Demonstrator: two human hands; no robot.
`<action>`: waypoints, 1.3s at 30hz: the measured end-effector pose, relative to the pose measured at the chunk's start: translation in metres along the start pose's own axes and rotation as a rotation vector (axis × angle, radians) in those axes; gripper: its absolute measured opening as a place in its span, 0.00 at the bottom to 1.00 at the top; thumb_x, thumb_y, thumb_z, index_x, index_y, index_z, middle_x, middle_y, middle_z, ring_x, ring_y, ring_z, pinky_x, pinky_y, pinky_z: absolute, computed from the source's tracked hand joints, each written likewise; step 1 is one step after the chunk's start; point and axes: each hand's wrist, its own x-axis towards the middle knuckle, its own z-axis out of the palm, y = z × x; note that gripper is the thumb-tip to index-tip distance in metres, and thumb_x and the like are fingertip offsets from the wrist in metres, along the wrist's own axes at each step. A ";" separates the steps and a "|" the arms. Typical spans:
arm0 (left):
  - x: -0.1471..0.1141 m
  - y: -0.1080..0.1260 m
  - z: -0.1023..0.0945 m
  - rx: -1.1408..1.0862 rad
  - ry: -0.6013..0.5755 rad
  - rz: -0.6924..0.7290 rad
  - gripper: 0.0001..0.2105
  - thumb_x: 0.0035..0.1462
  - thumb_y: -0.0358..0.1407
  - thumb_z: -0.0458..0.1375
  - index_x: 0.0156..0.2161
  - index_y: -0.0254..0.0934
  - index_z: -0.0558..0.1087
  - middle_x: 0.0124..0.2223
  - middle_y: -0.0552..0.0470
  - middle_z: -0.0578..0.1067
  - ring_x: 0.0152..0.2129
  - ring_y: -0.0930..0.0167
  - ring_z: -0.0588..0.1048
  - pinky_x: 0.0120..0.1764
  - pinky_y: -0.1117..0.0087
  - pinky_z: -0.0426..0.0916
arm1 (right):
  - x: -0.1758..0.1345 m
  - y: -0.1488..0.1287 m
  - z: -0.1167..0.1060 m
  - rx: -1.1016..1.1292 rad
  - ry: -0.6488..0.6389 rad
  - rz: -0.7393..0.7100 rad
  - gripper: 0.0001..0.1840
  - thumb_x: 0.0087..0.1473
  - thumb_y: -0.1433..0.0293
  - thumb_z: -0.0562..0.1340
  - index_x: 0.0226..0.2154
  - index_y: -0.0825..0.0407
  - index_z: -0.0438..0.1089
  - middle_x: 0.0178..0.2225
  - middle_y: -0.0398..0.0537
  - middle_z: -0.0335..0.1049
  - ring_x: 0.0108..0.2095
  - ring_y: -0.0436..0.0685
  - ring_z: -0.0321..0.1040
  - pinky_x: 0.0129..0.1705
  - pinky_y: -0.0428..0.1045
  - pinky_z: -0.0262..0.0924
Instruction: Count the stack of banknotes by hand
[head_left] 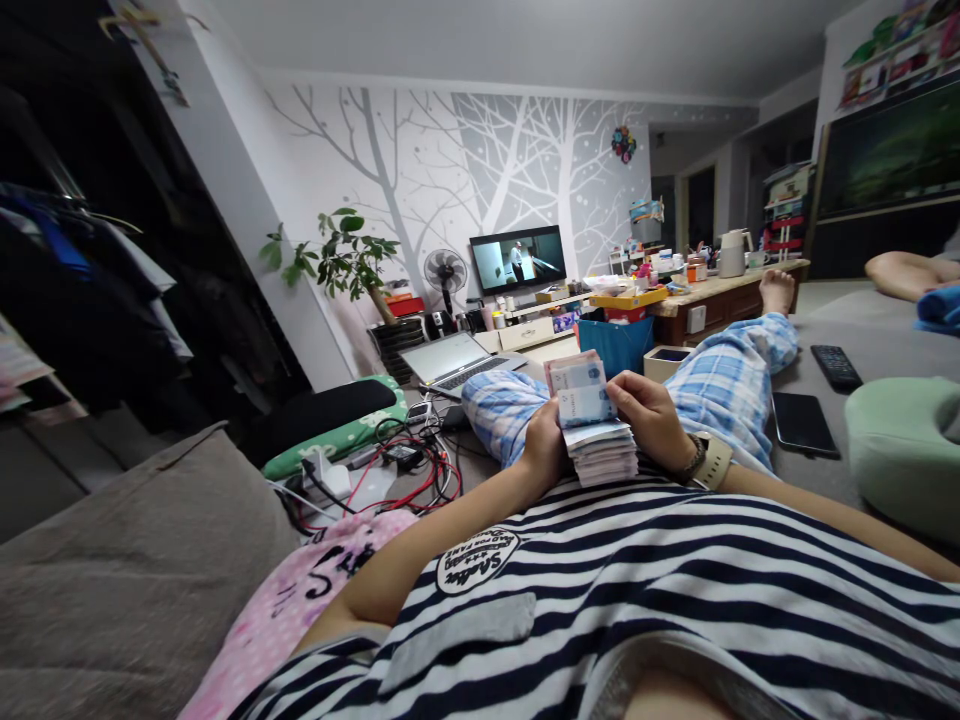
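Note:
In front of my lap I hold up a wad of banknotes (581,390), blue on its face with pinkish edges behind and a pale band across it. My left hand (543,438) is closed on its left edge. On the other side, my right hand (651,415) pinches the right edge between thumb and fingers. Just below, a thick stack of paper bundles (602,455) rests against my striped shirt, its layered edges facing me. A pale-strapped watch (712,462) is on my right wrist.
Left of my legs lie tangled cables (420,460) and an open laptop (461,362). To the right are a phone (804,424), a remote control (836,368) and a green neck pillow (907,450). A cluttered table (731,290) stands ahead. Another person's leg (911,272) shows at far right.

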 end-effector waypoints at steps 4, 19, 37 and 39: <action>0.002 -0.003 -0.003 0.057 -0.005 0.013 0.08 0.53 0.41 0.62 0.29 0.40 0.76 0.31 0.47 0.81 0.42 0.56 0.76 0.47 0.59 0.70 | 0.000 -0.001 0.000 0.006 0.001 0.006 0.25 0.56 0.47 0.63 0.23 0.49 0.66 0.19 0.39 0.54 0.23 0.51 0.51 0.24 0.48 0.47; 0.000 0.005 0.000 0.029 -0.025 0.009 0.12 0.51 0.45 0.63 0.29 0.37 0.77 0.30 0.46 0.80 0.42 0.56 0.77 0.49 0.58 0.70 | 0.001 0.005 -0.001 0.030 -0.014 0.008 0.24 0.57 0.47 0.63 0.23 0.49 0.66 0.19 0.40 0.53 0.23 0.52 0.50 0.24 0.48 0.46; -0.006 0.016 0.005 0.073 0.023 0.004 0.09 0.51 0.34 0.62 0.21 0.37 0.73 0.28 0.47 0.79 0.43 0.58 0.76 0.51 0.61 0.67 | 0.001 0.008 -0.003 0.068 -0.027 0.009 0.22 0.58 0.51 0.64 0.24 0.50 0.66 0.20 0.38 0.52 0.23 0.50 0.48 0.24 0.48 0.45; -0.007 0.016 0.006 0.089 0.027 0.009 0.09 0.52 0.35 0.61 0.22 0.37 0.73 0.28 0.47 0.79 0.44 0.58 0.75 0.52 0.61 0.67 | 0.001 0.007 -0.002 0.066 -0.022 0.003 0.23 0.58 0.50 0.64 0.24 0.50 0.66 0.20 0.38 0.53 0.23 0.50 0.49 0.24 0.48 0.45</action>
